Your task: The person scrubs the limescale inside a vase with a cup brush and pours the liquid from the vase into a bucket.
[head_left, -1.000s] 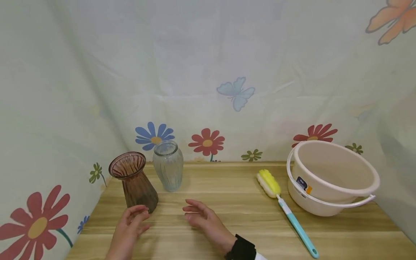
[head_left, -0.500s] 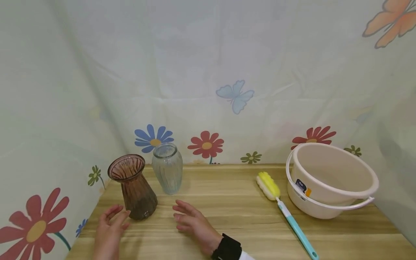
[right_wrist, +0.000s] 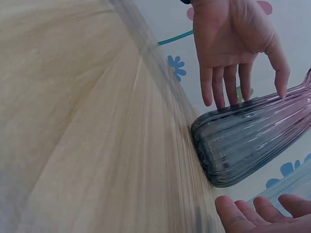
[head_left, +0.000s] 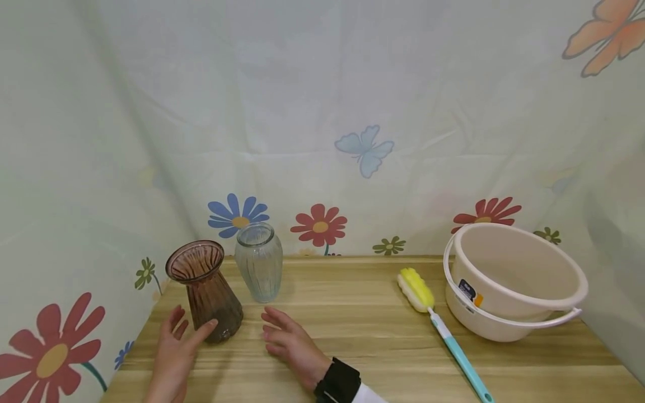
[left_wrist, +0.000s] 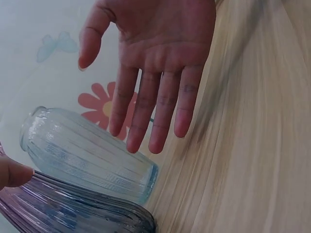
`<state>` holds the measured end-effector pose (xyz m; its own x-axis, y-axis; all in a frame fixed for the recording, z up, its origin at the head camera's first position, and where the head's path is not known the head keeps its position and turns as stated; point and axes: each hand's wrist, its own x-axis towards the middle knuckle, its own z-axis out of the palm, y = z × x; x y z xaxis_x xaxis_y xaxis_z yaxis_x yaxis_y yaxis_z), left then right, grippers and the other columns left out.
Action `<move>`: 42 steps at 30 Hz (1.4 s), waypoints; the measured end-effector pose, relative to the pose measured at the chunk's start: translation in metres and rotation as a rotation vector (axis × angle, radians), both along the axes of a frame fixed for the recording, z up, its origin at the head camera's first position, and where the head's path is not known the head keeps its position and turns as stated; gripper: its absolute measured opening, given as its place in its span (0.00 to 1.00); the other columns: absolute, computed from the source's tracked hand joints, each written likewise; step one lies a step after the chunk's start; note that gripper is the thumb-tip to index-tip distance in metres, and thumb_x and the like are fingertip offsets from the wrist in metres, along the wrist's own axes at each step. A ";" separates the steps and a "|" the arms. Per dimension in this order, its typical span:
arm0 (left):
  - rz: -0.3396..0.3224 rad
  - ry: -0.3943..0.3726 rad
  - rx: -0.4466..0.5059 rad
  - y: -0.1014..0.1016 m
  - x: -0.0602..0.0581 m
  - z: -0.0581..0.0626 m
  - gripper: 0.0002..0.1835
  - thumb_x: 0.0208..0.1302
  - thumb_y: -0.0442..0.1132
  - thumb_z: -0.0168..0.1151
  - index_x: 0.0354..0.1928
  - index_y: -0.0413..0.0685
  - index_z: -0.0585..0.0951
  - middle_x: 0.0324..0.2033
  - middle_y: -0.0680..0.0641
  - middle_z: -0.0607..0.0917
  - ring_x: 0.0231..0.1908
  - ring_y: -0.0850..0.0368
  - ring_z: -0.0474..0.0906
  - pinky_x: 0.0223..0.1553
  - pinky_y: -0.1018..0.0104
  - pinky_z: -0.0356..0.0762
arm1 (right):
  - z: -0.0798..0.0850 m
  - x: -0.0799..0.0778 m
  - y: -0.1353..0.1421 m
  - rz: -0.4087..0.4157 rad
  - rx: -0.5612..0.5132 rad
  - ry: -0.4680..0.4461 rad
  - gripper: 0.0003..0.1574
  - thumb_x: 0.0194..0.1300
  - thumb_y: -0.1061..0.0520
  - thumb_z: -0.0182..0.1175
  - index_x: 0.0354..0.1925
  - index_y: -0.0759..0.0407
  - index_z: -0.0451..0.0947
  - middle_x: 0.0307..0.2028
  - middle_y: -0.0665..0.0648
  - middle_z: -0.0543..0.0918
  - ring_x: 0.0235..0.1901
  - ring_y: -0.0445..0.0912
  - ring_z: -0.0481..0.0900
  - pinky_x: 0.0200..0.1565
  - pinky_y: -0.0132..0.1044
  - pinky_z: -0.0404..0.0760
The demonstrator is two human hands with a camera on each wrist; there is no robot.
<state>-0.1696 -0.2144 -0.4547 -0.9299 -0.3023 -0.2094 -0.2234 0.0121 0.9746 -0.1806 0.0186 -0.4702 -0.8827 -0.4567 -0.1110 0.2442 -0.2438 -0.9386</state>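
Note:
A brown ribbed glass vase (head_left: 214,302) with a flared mouth stands upright on the left of the table. My left hand (head_left: 173,352) is at its near left side, fingers extended and spread. In the right wrist view the left hand (right_wrist: 233,34) has its thumb in front of the vase (right_wrist: 252,138) and its fingertips at the far side; whether they touch the glass I cannot tell. Right of the vase, my right hand (head_left: 294,341) hovers apart from it, palm facing left, holding nothing. A clear bluish glass vase (head_left: 259,266) stands just behind; the left wrist view shows the right hand's straight fingers (left_wrist: 165,97).
A sponge brush (head_left: 415,288) with a yellow and white head and teal handle lies to the right. Beyond it stands a cream bucket (head_left: 504,319) with its handle down. A flower-printed curtain (head_left: 302,112) hangs behind the wooden table (head_left: 353,313).
Both hands have moved left. The left hand went from in front of the brown vase to its left side, and the thumb is now across its lower part. The right hand is closer to the vases.

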 end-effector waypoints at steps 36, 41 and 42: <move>0.055 0.198 -0.151 0.015 -0.042 -0.014 0.65 0.54 0.48 0.82 0.83 0.50 0.45 0.77 0.37 0.59 0.76 0.38 0.56 0.78 0.38 0.52 | -0.004 -0.015 -0.031 0.033 0.050 -0.006 0.47 0.64 0.61 0.58 0.80 0.57 0.58 0.80 0.66 0.57 0.79 0.63 0.55 0.70 0.51 0.69; 0.083 0.202 -0.145 0.016 -0.043 -0.014 0.64 0.53 0.47 0.83 0.82 0.49 0.47 0.77 0.37 0.60 0.76 0.38 0.56 0.78 0.38 0.52 | -0.001 -0.011 -0.036 0.100 0.046 -0.011 0.49 0.64 0.62 0.58 0.81 0.56 0.56 0.79 0.70 0.57 0.80 0.63 0.53 0.71 0.52 0.66; 0.086 0.202 -0.144 0.016 -0.043 -0.014 0.64 0.54 0.47 0.83 0.82 0.49 0.47 0.77 0.37 0.60 0.77 0.37 0.57 0.78 0.38 0.52 | 0.000 -0.011 -0.036 0.109 0.045 -0.013 0.49 0.64 0.62 0.58 0.81 0.56 0.56 0.79 0.70 0.57 0.80 0.63 0.52 0.72 0.55 0.65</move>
